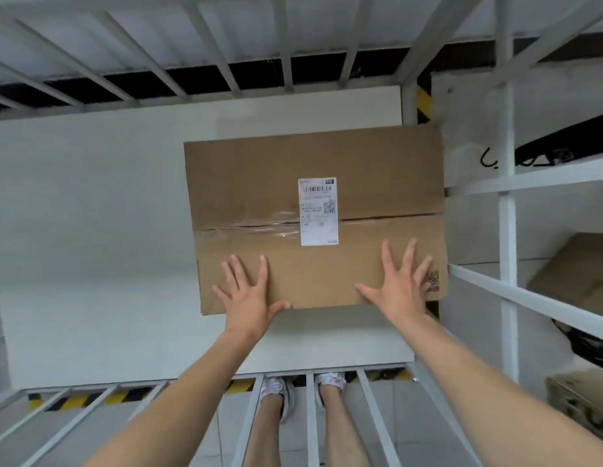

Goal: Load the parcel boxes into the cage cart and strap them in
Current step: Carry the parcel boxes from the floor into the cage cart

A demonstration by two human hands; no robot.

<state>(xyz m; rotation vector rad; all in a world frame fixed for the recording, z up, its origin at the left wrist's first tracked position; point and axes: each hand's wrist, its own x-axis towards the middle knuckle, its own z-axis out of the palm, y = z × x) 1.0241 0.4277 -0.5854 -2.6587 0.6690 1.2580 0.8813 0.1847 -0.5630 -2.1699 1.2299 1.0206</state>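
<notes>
Loading is the step in hand: the cardboard box (310,163) lies flat on the white floor (91,230) of the cage cart (507,230), toward its three o'clock side, label up. The left hand (249,291) and right hand (399,288) press on its near end, fingers (263,267) spread wide, gripping nothing. Next, I'd judge, comes a shove to seat it against the bars, then fetching another box (576,267) from outside them at four o'clock.

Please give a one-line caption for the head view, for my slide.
Left hand and right hand rest flat on a labelled parcel box inside the cage cart.
</notes>
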